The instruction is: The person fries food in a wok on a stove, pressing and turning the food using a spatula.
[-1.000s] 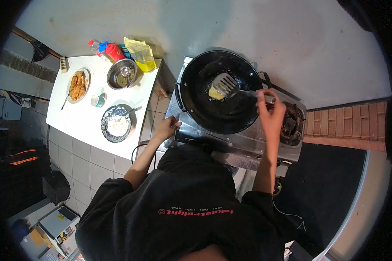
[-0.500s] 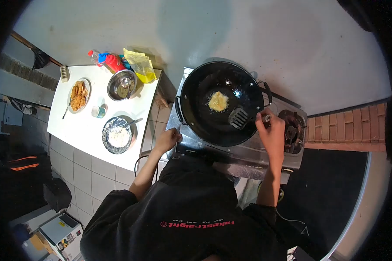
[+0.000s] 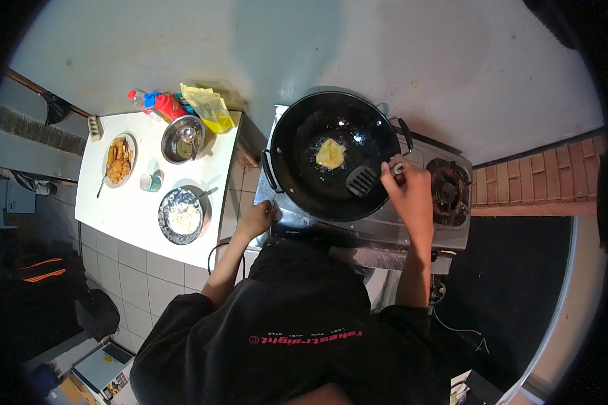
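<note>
A black wok (image 3: pixel 317 196) with two loop handles sits on the left side of the metal stove (image 3: pixel 412 236). One yellow battered piece (image 3: pixel 330 154) lies in bubbling oil near the wok's middle. My right hand (image 3: pixel 408 185) is closed round the handle of a slotted spatula (image 3: pixel 361 181), whose head rests inside the wok, below and right of the piece, apart from it. My left hand (image 3: pixel 257 219) is at the stove's left front edge, its fingers curled; whether anything is in them is too small to tell.
On the white table (image 3: pixel 130 214) at left are a plate of fried pieces (image 3: pixel 119 162), a steel bowl (image 3: pixel 175 150), a bowl of white batter (image 3: pixel 183 219), a cup (image 3: pixel 150 182), bottles and a yellow packet (image 3: pixel 209 108). A bare burner (image 3: pixel 447 192) is right of the wok.
The spatula has moved off the yellow piece, down and to the right, with my right hand lower. The piece now shows uncovered. My left hand stays at the stove's edge; the view has shifted slightly.
</note>
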The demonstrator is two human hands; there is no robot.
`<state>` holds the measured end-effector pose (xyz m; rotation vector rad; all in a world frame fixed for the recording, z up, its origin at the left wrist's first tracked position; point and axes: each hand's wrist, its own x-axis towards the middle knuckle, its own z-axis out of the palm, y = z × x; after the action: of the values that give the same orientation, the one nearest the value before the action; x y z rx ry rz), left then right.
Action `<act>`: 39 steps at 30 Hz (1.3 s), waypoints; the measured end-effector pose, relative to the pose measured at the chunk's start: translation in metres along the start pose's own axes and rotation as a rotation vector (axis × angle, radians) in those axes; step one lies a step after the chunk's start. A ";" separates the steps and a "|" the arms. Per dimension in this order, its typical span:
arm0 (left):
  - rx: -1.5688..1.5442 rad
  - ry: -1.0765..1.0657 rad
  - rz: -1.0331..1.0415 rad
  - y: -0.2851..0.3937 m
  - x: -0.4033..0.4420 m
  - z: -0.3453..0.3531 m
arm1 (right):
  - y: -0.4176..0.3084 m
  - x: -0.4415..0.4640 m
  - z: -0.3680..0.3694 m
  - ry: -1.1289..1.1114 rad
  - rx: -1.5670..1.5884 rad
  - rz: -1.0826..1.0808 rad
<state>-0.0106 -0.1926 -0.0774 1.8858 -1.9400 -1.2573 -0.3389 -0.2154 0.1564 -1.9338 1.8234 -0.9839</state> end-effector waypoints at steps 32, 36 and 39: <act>0.278 0.054 0.063 0.011 0.005 -0.012 | -0.002 0.011 0.008 -0.229 0.341 0.239; 0.274 0.036 0.032 0.013 0.006 -0.010 | 0.002 0.018 0.013 -0.238 0.302 0.224; 0.329 0.076 0.032 0.022 0.002 -0.010 | -0.001 0.020 0.017 -0.202 0.348 0.204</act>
<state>-0.0210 -0.2017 -0.0576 2.0010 -2.2375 -0.8859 -0.3274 -0.2389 0.1501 -1.5458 1.5781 -0.9297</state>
